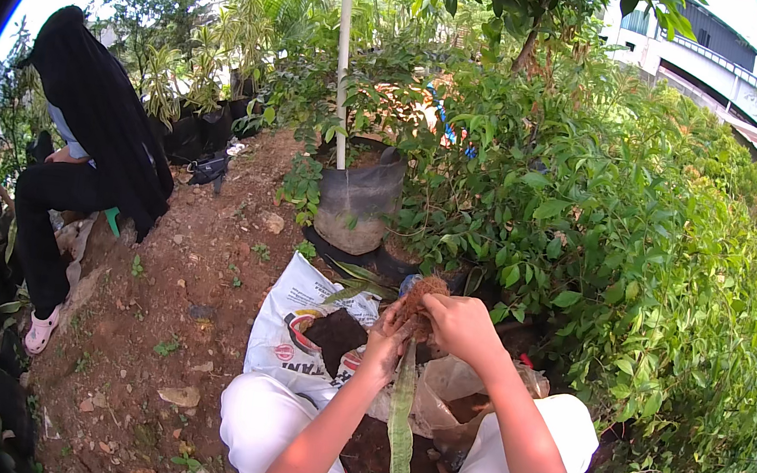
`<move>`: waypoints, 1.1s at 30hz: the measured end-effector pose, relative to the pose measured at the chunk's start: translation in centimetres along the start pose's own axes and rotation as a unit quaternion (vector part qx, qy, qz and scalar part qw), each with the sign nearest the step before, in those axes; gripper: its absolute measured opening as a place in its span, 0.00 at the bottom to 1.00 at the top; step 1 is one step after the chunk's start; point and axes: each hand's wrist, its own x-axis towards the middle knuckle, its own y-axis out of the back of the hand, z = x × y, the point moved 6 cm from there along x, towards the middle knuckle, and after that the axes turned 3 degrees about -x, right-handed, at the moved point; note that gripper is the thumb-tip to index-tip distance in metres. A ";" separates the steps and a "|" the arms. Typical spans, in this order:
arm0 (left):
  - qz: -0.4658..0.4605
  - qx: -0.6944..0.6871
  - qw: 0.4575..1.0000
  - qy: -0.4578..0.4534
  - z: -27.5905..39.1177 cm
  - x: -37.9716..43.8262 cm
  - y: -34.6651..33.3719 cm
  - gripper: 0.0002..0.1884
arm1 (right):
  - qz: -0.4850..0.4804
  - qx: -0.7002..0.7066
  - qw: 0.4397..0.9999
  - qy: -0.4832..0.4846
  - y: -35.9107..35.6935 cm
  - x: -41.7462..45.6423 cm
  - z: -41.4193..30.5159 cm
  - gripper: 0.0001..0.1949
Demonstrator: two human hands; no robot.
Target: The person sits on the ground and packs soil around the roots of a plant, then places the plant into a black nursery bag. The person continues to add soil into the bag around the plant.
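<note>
Between my hands is a snake plant held upside down, its fibrous root ball up and its long mottled leaf hanging between my knees. My left hand cups the root ball from the left side, with soil on the fingers. My right hand grips the roots from the right, its fingertips partly hidden. Below and to the left, dark soil lies on a white printed plastic sack. An open clear plastic bag with brown material inside stands beneath my right forearm. More variegated leaves lie at the sack's upper edge.
A large black grow bag with a white pole stands ahead. Dense leafy shrubs crowd the right. A person in black sits at the left, with a dark bag on the ground nearby. Stones dot the soil slope.
</note>
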 end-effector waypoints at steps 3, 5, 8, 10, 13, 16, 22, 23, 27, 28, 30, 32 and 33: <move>-0.036 -0.062 0.997 0.022 -0.3 -0.1 -0.5 0.28 | 0.001 0.014 1.000 -0.014 -0.2 -0.1 0.3 0.07; -0.078 -0.136 0.988 0.006 -0.6 0.1 0.3 0.29 | 0.005 0.031 0.999 -0.019 -0.2 0.1 0.0 0.07; -0.102 -0.115 0.988 0.020 0.5 -0.2 -1.0 0.31 | 0.012 0.056 0.998 -0.031 0.6 0.0 0.1 0.07; -0.117 -0.032 0.992 -0.021 1.0 -0.1 -0.9 0.32 | 0.020 0.081 0.996 -0.041 0.9 0.1 0.1 0.08; -0.097 0.005 0.995 -0.037 0.7 0.2 -0.4 0.32 | 0.027 0.116 0.992 -0.042 1.3 0.1 0.1 0.08; -0.067 0.016 0.996 -0.057 0.1 0.4 0.1 0.30 | 0.022 0.149 0.986 -0.078 0.9 -0.1 0.8 0.08; -0.040 0.118 0.983 -0.133 0.8 0.3 0.0 0.31 | 0.010 0.152 0.985 -0.085 -0.6 -0.8 1.7 0.07; -0.041 0.125 0.982 -0.138 0.9 0.4 0.1 0.32 | 0.010 0.145 0.986 -0.081 -0.6 -0.9 1.6 0.07; -0.056 0.188 0.965 -0.174 3.2 -0.5 -1.9 0.32 | -0.001 0.176 0.981 -0.083 -0.6 -1.1 2.0 0.08; -0.052 0.217 0.959 -0.174 3.3 -0.6 -1.8 0.32 | -0.007 0.198 0.976 -0.087 -0.6 -1.1 2.1 0.08; -0.050 0.247 0.950 -0.186 3.5 -0.5 -1.4 0.32 | -0.022 0.166 0.983 -0.073 -0.2 -1.0 2.0 0.10; -0.054 0.251 0.943 -0.211 3.3 -0.1 -0.6 0.31 | -0.039 0.116 0.990 -0.064 0.3 -0.9 1.7 0.11; -0.048 0.255 0.942 -0.212 3.5 -0.2 -0.7 0.31 | -0.049 0.079 0.994 -0.065 0.9 -0.9 1.7 0.12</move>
